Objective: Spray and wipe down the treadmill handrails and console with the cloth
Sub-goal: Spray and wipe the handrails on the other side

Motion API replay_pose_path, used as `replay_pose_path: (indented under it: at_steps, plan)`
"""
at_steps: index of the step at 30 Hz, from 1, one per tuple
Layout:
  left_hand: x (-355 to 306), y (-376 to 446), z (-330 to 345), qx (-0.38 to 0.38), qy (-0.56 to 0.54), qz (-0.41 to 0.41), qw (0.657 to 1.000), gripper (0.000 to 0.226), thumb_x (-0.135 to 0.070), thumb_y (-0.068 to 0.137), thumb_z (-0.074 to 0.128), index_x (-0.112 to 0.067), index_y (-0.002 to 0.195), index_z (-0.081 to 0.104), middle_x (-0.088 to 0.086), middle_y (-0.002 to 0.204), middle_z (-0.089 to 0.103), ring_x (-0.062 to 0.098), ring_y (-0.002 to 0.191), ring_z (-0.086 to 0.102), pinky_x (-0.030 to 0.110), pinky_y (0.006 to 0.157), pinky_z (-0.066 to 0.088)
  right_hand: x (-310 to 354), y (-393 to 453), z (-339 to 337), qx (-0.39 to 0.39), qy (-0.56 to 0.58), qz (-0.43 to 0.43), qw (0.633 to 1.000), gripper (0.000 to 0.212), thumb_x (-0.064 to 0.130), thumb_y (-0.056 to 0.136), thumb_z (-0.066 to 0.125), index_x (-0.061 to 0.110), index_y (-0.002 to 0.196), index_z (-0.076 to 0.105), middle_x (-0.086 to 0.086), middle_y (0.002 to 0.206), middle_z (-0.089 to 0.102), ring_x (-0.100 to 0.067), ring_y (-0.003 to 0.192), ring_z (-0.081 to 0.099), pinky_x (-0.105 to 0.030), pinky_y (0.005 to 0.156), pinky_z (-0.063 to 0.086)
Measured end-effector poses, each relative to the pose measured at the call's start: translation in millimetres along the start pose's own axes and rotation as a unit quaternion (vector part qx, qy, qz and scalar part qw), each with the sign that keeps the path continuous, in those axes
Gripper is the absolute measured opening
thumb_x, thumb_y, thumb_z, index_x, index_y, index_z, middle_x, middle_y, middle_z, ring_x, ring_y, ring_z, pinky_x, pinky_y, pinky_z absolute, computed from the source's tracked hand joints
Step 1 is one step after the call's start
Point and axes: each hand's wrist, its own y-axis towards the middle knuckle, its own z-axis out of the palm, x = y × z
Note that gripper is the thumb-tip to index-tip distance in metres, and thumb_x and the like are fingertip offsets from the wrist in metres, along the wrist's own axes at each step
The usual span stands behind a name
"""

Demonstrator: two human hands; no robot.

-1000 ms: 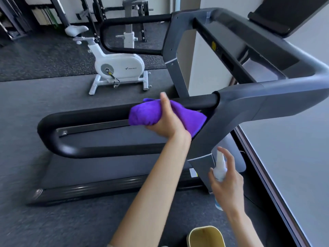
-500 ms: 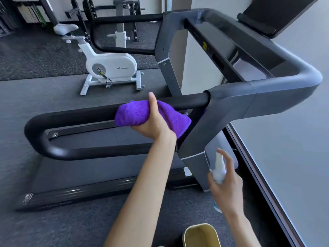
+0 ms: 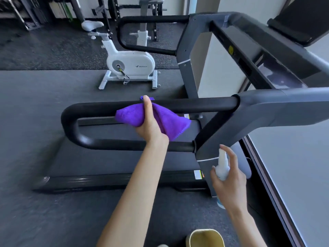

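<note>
A purple cloth (image 3: 165, 120) is wrapped over the top bar of the near black handrail (image 3: 204, 104) of the treadmill. My left hand (image 3: 149, 125) grips the cloth around that bar, thumb lying over the top. My right hand (image 3: 229, 179) holds a small white spray bottle (image 3: 222, 166) low beside the grey upright, forefinger raised over its head. The far handrail (image 3: 153, 19) and the dark console (image 3: 302, 20) sit at the top and upper right.
A white exercise bike (image 3: 130, 63) stands on the dark floor beyond the treadmill belt (image 3: 115, 159). Weight racks line the far wall. A grey wall panel (image 3: 293, 166) runs along the right. A yellowish slipper toe (image 3: 204, 237) shows at the bottom.
My left hand has slid the cloth leftward along the top bar, away from the grey upright. The right hand keeps the bottle in the same low place.
</note>
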Motion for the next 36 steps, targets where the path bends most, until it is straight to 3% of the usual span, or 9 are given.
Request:
replay_pose_path:
  at_steps: [2, 6, 9, 13, 16, 20, 25, 32, 36]
  plan:
    - [-35, 24, -22, -0.032, 0.009, 0.047, 0.998, 0.037, -0.049, 0.067, 0.084, -0.026, 0.084, 0.061, -0.013, 0.090, 0.070, 0.010, 0.080, 0.070, 0.033, 0.076, 0.059, 5, 0, 10, 0.018, -0.002, -0.009, 1.000, 0.069, 0.006, 0.081, 0.068, 0.048, 0.129, 0.040, 0.017, 0.067, 0.055, -0.006, 0.063, 0.055, -0.020, 0.053, 0.039]
    - [-90, 60, -55, -0.108, 0.044, 0.077, 0.990, 0.051, -0.062, 0.063, 0.081, -0.027, 0.094, 0.060, -0.018, 0.092, 0.066, 0.003, 0.077, 0.066, 0.023, 0.065, 0.054, 21, -2, 35, 0.052, -0.003, -0.027, 0.998, 0.071, 0.004, 0.081, 0.066, 0.048, 0.130, 0.039, 0.016, 0.067, 0.056, -0.002, 0.071, 0.057, -0.013, 0.052, 0.038]
    - [-98, 69, -62, -0.116, 0.034, 0.086, 0.989, 0.052, -0.063, 0.062, 0.080, -0.027, 0.094, 0.061, -0.019, 0.088, 0.066, 0.000, 0.070, 0.066, 0.020, 0.061, 0.053, 32, -5, 51, 0.068, -0.002, -0.044, 0.997, 0.071, 0.004, 0.081, 0.065, 0.049, 0.130, 0.039, 0.017, 0.074, 0.058, -0.003, 0.069, 0.057, -0.016, 0.054, 0.039]
    - [-81, 66, -60, -0.016, 0.043, 0.020, 0.999, 0.065, -0.071, 0.062, 0.074, -0.023, 0.105, 0.064, -0.007, 0.103, 0.073, 0.014, 0.087, 0.072, 0.030, 0.076, 0.058, 43, -9, 65, 0.076, -0.006, -0.036, 0.996, 0.070, 0.006, 0.082, 0.064, 0.051, 0.128, 0.039, 0.019, 0.071, 0.058, -0.007, 0.064, 0.057, -0.015, 0.052, 0.038]
    - [-65, 63, -77, 0.058, 0.060, 0.010, 0.996, 0.061, -0.065, 0.067, 0.075, -0.022, 0.109, 0.063, -0.007, 0.099, 0.075, 0.017, 0.088, 0.073, 0.034, 0.079, 0.058, 48, -11, 74, 0.078, -0.021, -0.034, 0.996, 0.068, 0.006, 0.081, 0.066, 0.048, 0.128, 0.040, 0.018, 0.068, 0.057, -0.009, 0.056, 0.055, -0.018, 0.053, 0.039]
    - [-47, 63, -154, 0.041, 0.065, 0.037, 0.996, 0.067, -0.058, 0.062, 0.075, -0.023, 0.117, 0.062, -0.003, 0.103, 0.075, 0.015, 0.089, 0.072, 0.033, 0.073, 0.058, 50, -14, 84, 0.090, -0.020, -0.029, 0.995, 0.069, 0.004, 0.081, 0.066, 0.046, 0.129, 0.040, 0.015, 0.068, 0.057, -0.013, 0.056, 0.056, -0.027, 0.053, 0.040]
    - [-36, 83, -242, -0.023, 0.070, 0.015, 0.997, 0.061, -0.050, 0.070, 0.069, -0.020, 0.123, 0.059, 0.011, 0.125, 0.066, 0.030, 0.112, 0.064, 0.051, 0.098, 0.050, 53, -18, 93, 0.102, -0.037, -0.033, 0.993, 0.067, 0.003, 0.082, 0.067, 0.042, 0.130, 0.041, 0.012, 0.064, 0.055, -0.014, 0.053, 0.053, -0.024, 0.050, 0.037]
    - [-38, 125, -219, 0.042, 0.049, -0.017, 0.998, 0.079, -0.057, 0.074, 0.061, -0.010, 0.137, 0.049, 0.009, 0.132, 0.061, 0.027, 0.116, 0.062, 0.040, 0.092, 0.053, 50, -24, 96, 0.092, -0.057, -0.022, 0.994, 0.068, 0.004, 0.081, 0.071, 0.041, 0.130, 0.042, 0.015, 0.071, 0.055, -0.010, 0.060, 0.056, -0.028, 0.051, 0.041]
    - [-42, 156, -184, 0.024, 0.058, -0.008, 0.998, 0.057, -0.057, 0.083, 0.059, -0.021, 0.127, 0.053, 0.006, 0.125, 0.062, 0.024, 0.112, 0.061, 0.045, 0.100, 0.049, 42, -24, 93, 0.078, -0.067, -0.004, 0.995, 0.067, 0.005, 0.080, 0.072, 0.040, 0.130, 0.044, 0.007, 0.073, 0.058, -0.005, 0.064, 0.057, -0.023, 0.054, 0.041]
